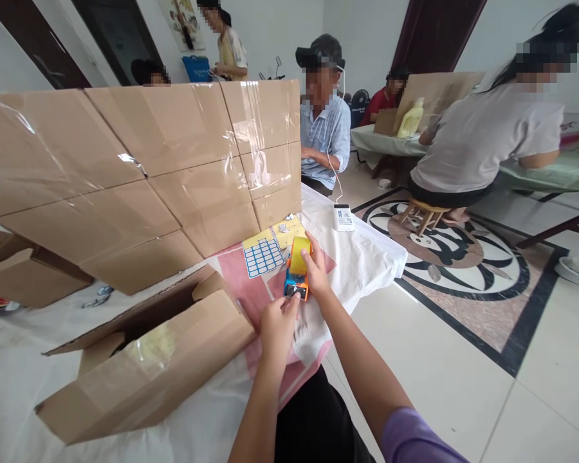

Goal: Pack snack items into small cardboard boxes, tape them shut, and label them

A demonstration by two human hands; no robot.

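My right hand (315,269) grips a tape dispenser (296,275), orange and blue, with a yellowish roll of tape on top, held just above the table. My left hand (276,325) is right below it, fingers pinched at the dispenser's lower end, where the tape end seems to be. A long cardboard box (145,373) lies on its side to the left of my hands, shiny tape along its face. Beyond the dispenser lies a sheet of blue-and-white labels (263,256) and a yellow sheet (291,229).
A tall wall of taped cardboard (139,173) stands behind the box. The table carries a white cloth (367,257) with a pink sheet. A white device with a cable (343,217) lies at the far edge. Several people sit at tables beyond; tiled floor is to the right.
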